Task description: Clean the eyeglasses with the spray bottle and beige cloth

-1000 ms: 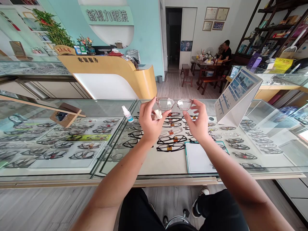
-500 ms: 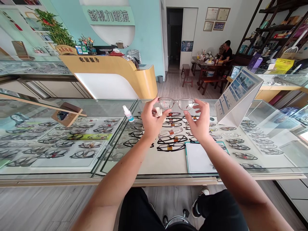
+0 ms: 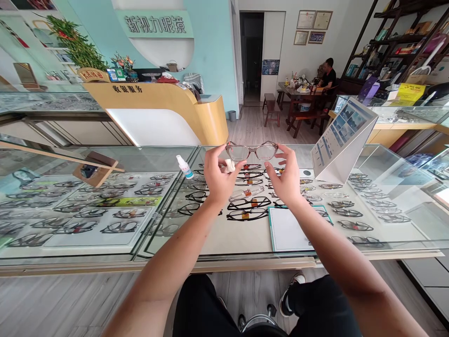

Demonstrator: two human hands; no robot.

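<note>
A pair of eyeglasses (image 3: 252, 150) with a thin, clear brownish frame is held up above the glass counter, lenses side by side. My left hand (image 3: 218, 177) grips its left end between thumb and fingers. A crumpled white cloth (image 3: 229, 165) is tucked in that same hand. On the other side, my right hand (image 3: 286, 180) pinches the right end, its lower fingers loosely curled. Just left of my left hand, a small white spray bottle (image 3: 184, 167) with a blue label stands on the glass.
Under the counter glass lie several rows of eyeglasses (image 3: 248, 202). A white board with a teal edge (image 3: 289, 229) is near my right forearm. A tent-shaped display card (image 3: 342, 140) stands at right, a wooden stand (image 3: 96, 171) at left. A person (image 3: 329, 75) sits at a far table.
The eyeglasses have tipped, so the upper rims and temples now show differently. Both hands still hold them. The whole view has shifted slightly.
</note>
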